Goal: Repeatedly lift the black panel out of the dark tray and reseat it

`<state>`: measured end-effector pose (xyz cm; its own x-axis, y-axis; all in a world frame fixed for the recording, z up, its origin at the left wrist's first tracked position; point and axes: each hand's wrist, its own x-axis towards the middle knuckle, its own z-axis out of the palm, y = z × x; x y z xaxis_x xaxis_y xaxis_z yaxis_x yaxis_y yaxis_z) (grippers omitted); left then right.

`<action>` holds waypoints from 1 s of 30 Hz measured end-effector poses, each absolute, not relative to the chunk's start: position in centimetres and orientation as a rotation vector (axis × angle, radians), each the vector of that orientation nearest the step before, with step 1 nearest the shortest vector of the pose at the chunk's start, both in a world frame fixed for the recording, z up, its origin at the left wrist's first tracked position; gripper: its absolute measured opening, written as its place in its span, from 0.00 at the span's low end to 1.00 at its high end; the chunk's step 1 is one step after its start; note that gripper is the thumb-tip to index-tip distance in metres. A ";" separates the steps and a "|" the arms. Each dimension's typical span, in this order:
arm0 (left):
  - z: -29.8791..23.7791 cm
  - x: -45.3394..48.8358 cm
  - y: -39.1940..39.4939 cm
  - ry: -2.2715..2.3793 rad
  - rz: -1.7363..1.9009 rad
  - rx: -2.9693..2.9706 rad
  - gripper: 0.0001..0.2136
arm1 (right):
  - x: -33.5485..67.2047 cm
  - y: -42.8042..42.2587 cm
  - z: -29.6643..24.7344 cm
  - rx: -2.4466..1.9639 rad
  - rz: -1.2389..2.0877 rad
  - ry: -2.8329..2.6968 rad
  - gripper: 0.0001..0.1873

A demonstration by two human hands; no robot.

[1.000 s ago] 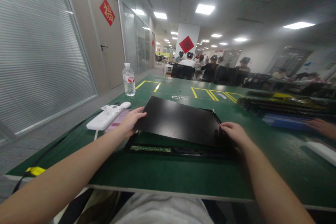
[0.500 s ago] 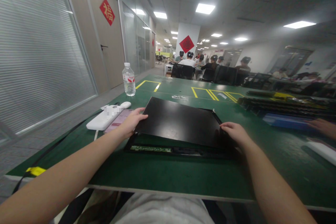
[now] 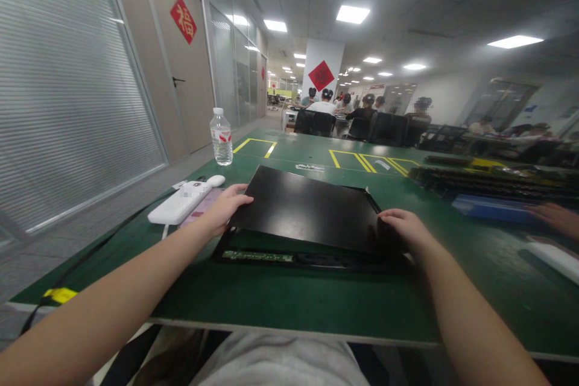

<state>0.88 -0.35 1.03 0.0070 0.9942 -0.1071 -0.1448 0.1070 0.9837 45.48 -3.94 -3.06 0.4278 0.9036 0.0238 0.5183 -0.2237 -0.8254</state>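
Observation:
A dark, glossy flat screen panel (image 3: 307,205) lies tilted over a thin black frame (image 3: 353,263). Its near edge stands apart from the frame, and a strip of green circuit board (image 3: 257,256) shows in the gap. My left hand (image 3: 230,208) grips the panel's left edge, thumb on top and fingers beneath. On the other side my right hand (image 3: 400,228) pinches the panel at its right edge, close to the frame's corner; whether it also touches the frame I cannot tell.
On the green table (image 3: 280,301), a white power bank (image 3: 178,204), a phone (image 3: 201,208), a white mouse-like object (image 3: 216,181) and a water bottle (image 3: 221,139) stand left. Stacked dark panels (image 3: 488,184), a blue tray (image 3: 493,207) and another person's hand (image 3: 556,217) are at right.

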 end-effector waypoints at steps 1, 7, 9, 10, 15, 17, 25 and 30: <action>1.0 0.8 -0.3 1.150 1.196 1.028 0.21 | 45.5 -3.9 -3.1 -1.875 0.624 -1.205 0.11; 0.9 0.6 0.0 1.159 1.176 1.039 0.21 | 45.5 -4.1 -3.1 -1.857 0.654 -1.197 0.11; 0.9 0.6 0.0 1.164 1.168 1.040 0.21 | 45.4 -4.1 -3.0 -1.863 0.654 -1.200 0.11; 1.0 0.6 0.0 1.166 1.165 1.040 0.21 | 45.4 -4.0 -3.0 -1.868 0.647 -1.215 0.11; 0.9 0.5 0.0 1.175 1.169 1.047 0.22 | 45.4 -3.7 -3.1 -1.921 0.534 -1.347 0.12; 0.8 0.5 0.1 1.183 1.171 1.060 0.22 | 45.5 -3.5 -3.3 -1.962 0.510 -1.353 0.14; 0.0 0.6 0.1 1.189 1.143 1.099 0.20 | 46.2 -3.2 -3.6 -2.106 0.377 -1.346 0.18; -0.2 0.7 0.1 1.118 1.124 1.097 0.21 | 46.1 -3.3 -3.3 -2.107 0.377 -1.353 0.17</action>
